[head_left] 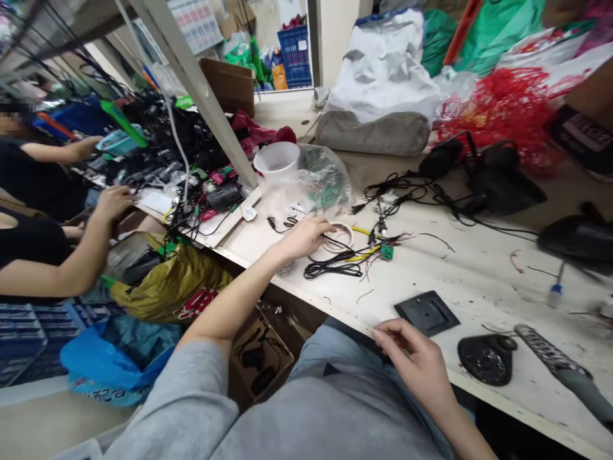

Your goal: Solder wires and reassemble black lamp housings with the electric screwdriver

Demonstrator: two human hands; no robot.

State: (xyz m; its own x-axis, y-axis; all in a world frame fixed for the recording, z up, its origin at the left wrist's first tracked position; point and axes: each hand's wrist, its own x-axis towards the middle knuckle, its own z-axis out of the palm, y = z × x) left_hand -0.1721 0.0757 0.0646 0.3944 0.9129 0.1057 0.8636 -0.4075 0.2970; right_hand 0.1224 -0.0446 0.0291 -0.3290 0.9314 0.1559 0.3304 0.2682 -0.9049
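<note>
Resting at lower right: my right hand (414, 361), loosely spread, near black plate (428, 313). Frame centre: my left hand (306, 236), beside tape roll (352, 236) and black cable (335, 260); whether pinching, I cannot tell.

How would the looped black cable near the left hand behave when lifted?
Probably floppy: the cable lies in bends. It looks thin, so perhaps light. It may snag, with the yellow wire so close.

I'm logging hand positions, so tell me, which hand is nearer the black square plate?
Right. The right hand is just beside the black square plate, on its near side; the left hand is farther off, forward and left, by the pale ring.
</note>
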